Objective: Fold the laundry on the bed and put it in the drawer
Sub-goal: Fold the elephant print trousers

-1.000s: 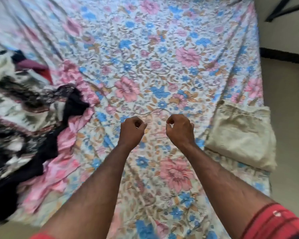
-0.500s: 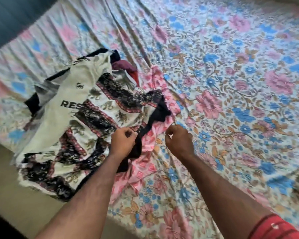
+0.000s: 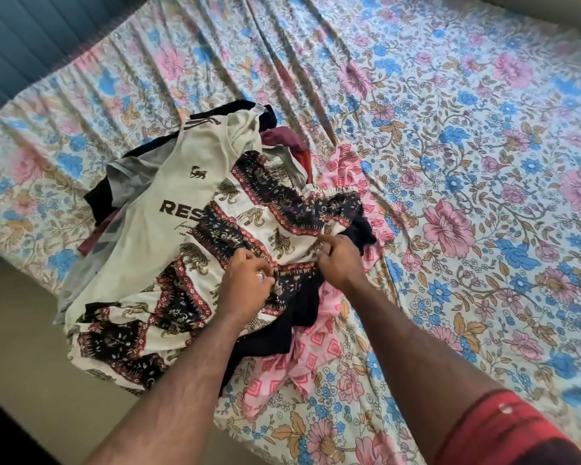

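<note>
**Now both hands are on the elephant print**

Right at the pile, both hands sit on the elephant-print garment [image 3: 249, 226], which lies across the top of the laundry heap near the bed's [image 3: 450, 162] left edge. The left hand [image 3: 245, 283] has its fingers curled, pinching a fold of the print near its dark floral band. The right hand [image 3: 341, 260] is just beside it, fingers bent down into the same cloth, gripping it a little further right. The two hands are close together, with a small bunch of fabric between them.

The garment is cream with gold elephants, crossed by black floral bands edged in red. It is crumpled, unfolded, and trails toward the near edge of the bed.

Under it on the left lies a pale shirt [image 3: 155, 209] with dark "RES" lettering and a small lion crest. Beneath the hands a black garment [image 3: 282, 327] pokes out, and a pink cloth [image 3: 312, 350] with red square motifs spreads below and to the right of that. A maroon piece [image 3: 282, 137] shows at the far end of the heap.

A red sleeve [image 3: 503, 427] covers the right upper arm. The bed wears a floral sheet, pink and blue blooms, creased in long folds.
</note>
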